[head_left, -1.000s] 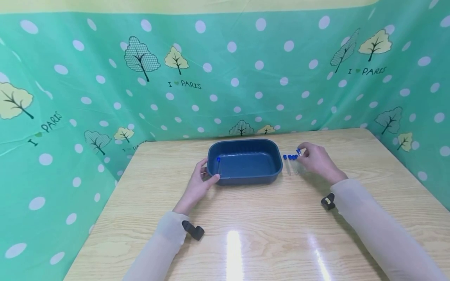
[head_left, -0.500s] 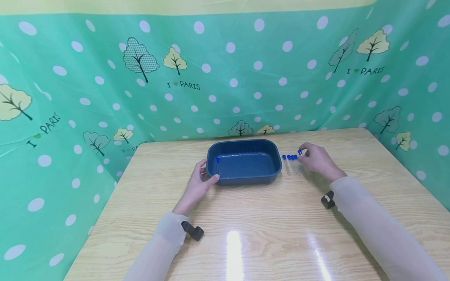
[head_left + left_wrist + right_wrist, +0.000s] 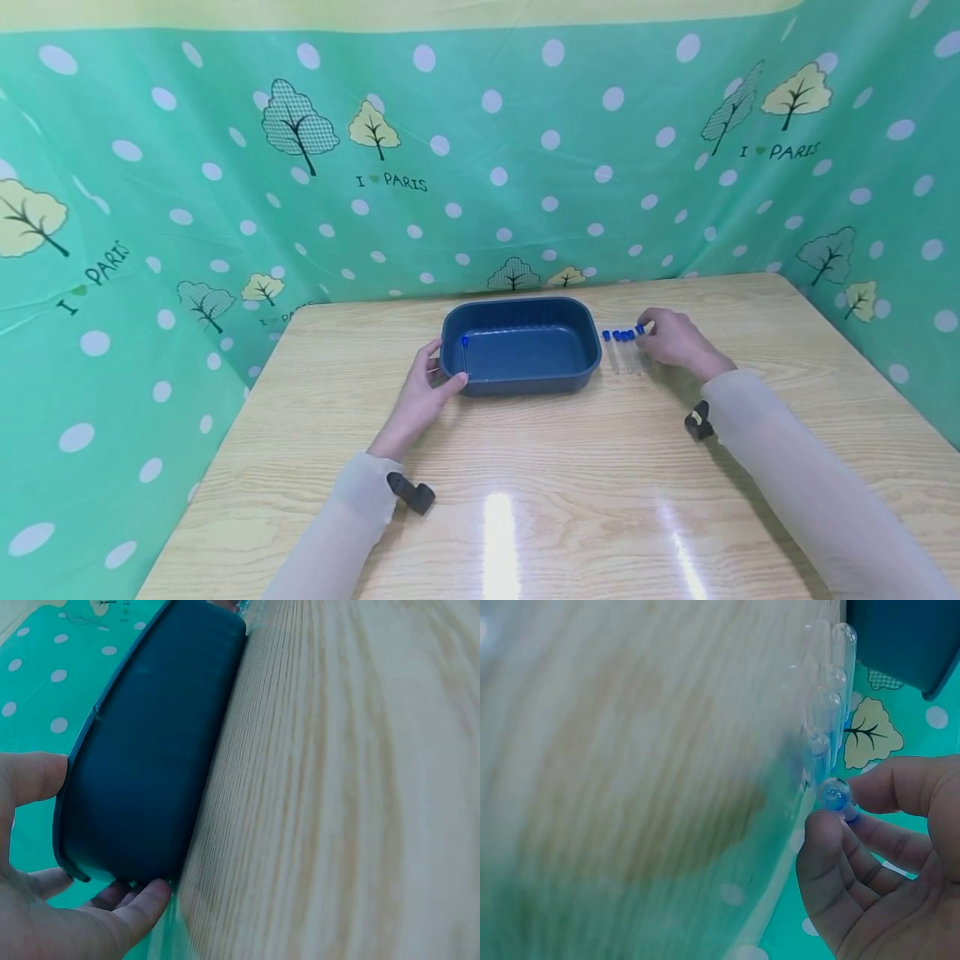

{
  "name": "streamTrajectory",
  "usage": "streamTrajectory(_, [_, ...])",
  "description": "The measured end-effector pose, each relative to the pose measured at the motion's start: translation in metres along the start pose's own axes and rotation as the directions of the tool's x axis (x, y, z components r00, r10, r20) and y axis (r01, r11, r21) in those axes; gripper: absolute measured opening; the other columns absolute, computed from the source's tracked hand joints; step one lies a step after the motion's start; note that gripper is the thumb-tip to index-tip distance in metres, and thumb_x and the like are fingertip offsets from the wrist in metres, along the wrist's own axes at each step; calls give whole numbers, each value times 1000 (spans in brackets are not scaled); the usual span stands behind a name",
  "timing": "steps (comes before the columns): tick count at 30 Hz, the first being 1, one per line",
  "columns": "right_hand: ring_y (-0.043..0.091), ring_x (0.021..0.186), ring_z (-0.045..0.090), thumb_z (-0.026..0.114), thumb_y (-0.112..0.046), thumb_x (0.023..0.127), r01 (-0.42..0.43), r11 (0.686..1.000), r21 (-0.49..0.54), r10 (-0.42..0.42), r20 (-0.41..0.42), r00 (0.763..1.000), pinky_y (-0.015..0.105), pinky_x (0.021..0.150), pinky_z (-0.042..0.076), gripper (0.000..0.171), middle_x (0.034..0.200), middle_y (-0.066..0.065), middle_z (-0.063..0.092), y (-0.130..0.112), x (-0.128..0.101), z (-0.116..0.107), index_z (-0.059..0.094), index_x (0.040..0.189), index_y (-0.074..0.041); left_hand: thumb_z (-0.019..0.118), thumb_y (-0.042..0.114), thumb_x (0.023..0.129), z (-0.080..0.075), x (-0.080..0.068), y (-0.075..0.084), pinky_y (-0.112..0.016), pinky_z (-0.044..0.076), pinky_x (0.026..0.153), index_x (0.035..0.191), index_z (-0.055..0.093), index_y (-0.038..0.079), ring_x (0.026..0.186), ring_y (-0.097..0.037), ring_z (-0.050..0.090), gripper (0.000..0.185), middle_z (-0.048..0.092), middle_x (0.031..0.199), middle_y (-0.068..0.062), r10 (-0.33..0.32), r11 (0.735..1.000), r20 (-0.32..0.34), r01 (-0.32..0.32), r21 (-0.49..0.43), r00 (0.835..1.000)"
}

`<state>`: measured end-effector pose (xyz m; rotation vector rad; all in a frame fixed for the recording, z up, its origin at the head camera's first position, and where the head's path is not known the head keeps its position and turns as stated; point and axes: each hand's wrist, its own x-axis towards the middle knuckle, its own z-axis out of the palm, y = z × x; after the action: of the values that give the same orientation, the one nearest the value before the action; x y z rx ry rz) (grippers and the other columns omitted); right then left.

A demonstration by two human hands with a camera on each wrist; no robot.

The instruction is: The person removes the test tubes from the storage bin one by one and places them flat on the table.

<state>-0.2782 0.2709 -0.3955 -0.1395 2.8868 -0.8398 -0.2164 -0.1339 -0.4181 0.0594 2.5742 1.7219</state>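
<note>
My left hand (image 3: 423, 398) grips the left end of a dark blue plastic basin (image 3: 531, 386), thumb on its rim and fingers against its outer side. In the basin, near its left wall, lies a clear test tube (image 3: 466, 353) with a blue cap. To the right of the basin, my right hand (image 3: 681, 342) pinches another blue-capped test tube (image 3: 835, 793) between thumb and fingers. Its rounded end points at the right wrist camera. Beside it, several similar test tubes (image 3: 826, 709) lie side by side on the table, caps toward the back.
The wood-grain table (image 3: 570, 467) ends at the back against a green dotted curtain (image 3: 480, 208), which also hangs on both sides. A black wrist strap (image 3: 411, 493) sits on the left sleeve and a similar strap (image 3: 699, 421) on the right.
My right hand has lowered the pinched test tube slightly and shifted it a little right, so its cap sits nearer the row. The left hand and basin stay in place.
</note>
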Motion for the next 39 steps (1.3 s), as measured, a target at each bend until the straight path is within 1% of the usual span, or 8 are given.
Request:
streamTrajectory(6, [20,64,60,55,-11,91,-11,1000,7,11,37,999,32,56,50,45,99,25,61,3,3,-2,45,130,10,69,29,87,0,-1,0,-51,40,101,150,24,19,128,-35,43,78,41,137,-19,15,1000,3,-15,-1,1000])
streamTrajectory(12, [20,63,60,55,-12,91,-8,1000,0,8,57,998,32,57,50,45,100,26,60,6,6,-2,45,129,10,69,29,87,-1,-1,-1,-50,39,102,149,26,21,128,-33,44,76,42,138,-17,0,1000,-2,0,2,1000])
streamTrajectory(17, [19,59,59,55,-10,91,-10,1000,3,10,76,997,32,54,50,44,98,25,60,8,9,0,45,128,12,69,30,87,-1,-1,-1,-50,39,102,149,26,21,127,-32,44,76,42,138,-16,-3,1000,-3,3,2,1000])
streamTrajectory(21, [19,58,59,55,-11,92,-19,1000,-7,19,83,996,31,53,48,43,95,23,60,9,11,2,45,127,12,69,31,87,0,-1,-1,-50,39,102,149,26,21,128,-33,44,76,42,138,-17,-3,1000,-2,3,6,1000])
streamTrajectory(24, [19,59,59,55,-11,92,-28,1000,-9,28,85,996,31,54,48,43,96,24,59,9,11,2,45,127,12,69,31,87,0,-1,0,-49,39,102,149,25,21,128,-33,44,76,42,138,-17,-2,1000,-2,2,8,1000])
streamTrajectory(33, [19,60,59,55,-12,92,-58,998,-7,58,89,994,30,54,49,42,104,26,56,9,12,2,46,128,9,69,29,87,0,0,-1,-49,39,102,149,26,22,127,-32,44,75,43,137,-16,-4,1000,-4,4,5,1000])
streamTrajectory(39, [19,59,59,55,-12,91,-50,999,-9,51,92,994,31,55,49,43,106,28,56,11,13,2,46,127,10,69,30,87,0,-1,0,-50,40,101,149,26,21,127,-32,45,76,43,137,-16,1,1000,-2,-1,1,1000])
